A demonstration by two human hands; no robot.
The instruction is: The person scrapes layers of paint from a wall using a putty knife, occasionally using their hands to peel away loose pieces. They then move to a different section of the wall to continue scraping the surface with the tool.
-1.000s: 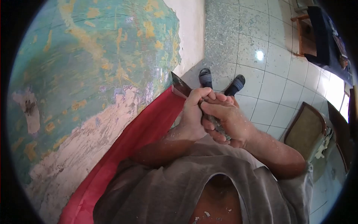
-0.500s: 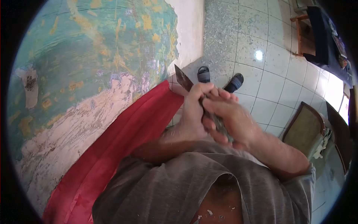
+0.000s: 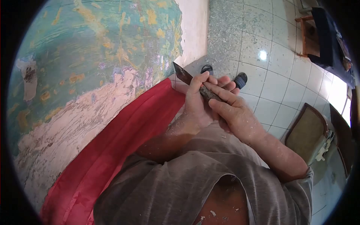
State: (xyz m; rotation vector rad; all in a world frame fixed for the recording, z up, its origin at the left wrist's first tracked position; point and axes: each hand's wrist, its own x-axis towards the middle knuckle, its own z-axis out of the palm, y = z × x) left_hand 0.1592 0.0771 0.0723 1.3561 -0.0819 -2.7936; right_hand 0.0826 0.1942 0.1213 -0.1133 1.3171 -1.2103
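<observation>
A paint scraper with a dark flat blade points up and left toward the wall. My left hand is closed around it just behind the blade, thumb lying along the top. The worn, speckled handle runs back under my right hand, whose fingers and thumb close over its rear part. Both hands meet in front of my body, and pale flakes dot the wrists and forearms. The palm side of the grip is partly hidden.
On the left stands a wall of patchy green paint and bare pinkish plaster. Red cloth lies along its foot. Paint flakes cover the tiled floor. Sandals are near the hands. A cushioned chair stands at right.
My right hand has slid forward and up along the scraper's handle, covering it near my left hand. The scraper keeps nearly the same angle. The camera view has shifted slightly.
</observation>
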